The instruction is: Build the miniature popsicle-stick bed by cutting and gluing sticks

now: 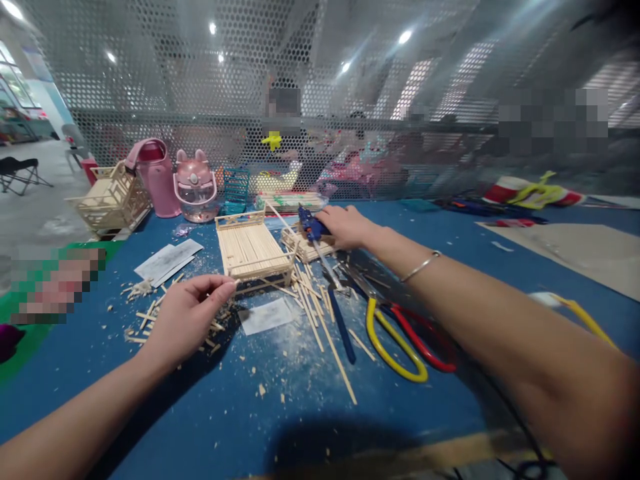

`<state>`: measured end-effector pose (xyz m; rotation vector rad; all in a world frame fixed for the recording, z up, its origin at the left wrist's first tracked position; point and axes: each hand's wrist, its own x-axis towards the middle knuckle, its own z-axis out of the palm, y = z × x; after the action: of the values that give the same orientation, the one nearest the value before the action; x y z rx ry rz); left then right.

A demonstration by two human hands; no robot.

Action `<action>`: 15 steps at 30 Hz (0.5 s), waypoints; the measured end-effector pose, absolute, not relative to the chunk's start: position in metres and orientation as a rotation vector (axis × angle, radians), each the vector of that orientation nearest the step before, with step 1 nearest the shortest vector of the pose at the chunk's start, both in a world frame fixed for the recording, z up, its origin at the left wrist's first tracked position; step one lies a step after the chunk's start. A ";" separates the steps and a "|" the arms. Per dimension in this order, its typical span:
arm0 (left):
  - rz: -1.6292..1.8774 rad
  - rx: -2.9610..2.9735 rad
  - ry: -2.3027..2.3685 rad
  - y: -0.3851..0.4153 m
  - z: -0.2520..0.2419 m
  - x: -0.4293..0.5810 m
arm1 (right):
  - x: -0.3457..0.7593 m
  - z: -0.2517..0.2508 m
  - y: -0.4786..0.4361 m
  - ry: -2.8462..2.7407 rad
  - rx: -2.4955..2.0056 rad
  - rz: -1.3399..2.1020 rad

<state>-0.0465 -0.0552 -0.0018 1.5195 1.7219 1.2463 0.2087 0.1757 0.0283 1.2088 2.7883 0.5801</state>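
Observation:
My left hand (187, 313) is closed in a pinch at the front left corner of a miniature bed (250, 247) built from thin wooden sticks. A small pale bit of wooden stick (236, 283) shows at its fingertips. My right hand (347, 227) reaches to the back and is closed around a blue glue gun (311, 225), with a clear glue stick (327, 263) at it. Beneath the gun lies a bundle of short wooden pieces (305, 248), partly hidden. Loose thin sticks (330, 333) lie in front of the bed.
Red-and-yellow-handled pliers (395, 340) and a blue-handled tool (343, 327) lie right of the sticks. Paper slips (267, 315), cut bits and dust cover the blue table (200, 413). A pink bottle (160, 180), a clear kettle-shaped bottle (196, 190) and another stick model (113, 197) stand at back left.

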 end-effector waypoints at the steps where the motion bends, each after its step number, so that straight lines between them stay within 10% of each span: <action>1: 1.247 1.518 1.715 -0.056 -0.002 -0.046 | 0.209 0.031 0.177 2.768 1.220 0.541; 7: 1.256 1.459 1.649 -0.059 0.003 -0.043 | 0.190 0.062 0.133 3.127 1.478 0.446; 15: 1.184 1.348 1.472 -0.061 0.008 -0.036 | 0.136 0.055 0.024 3.703 0.637 -0.152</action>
<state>-0.0360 -0.0608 0.0084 1.3476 1.4723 1.1837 0.1361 0.0237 0.0551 0.6366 3.7029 -0.1519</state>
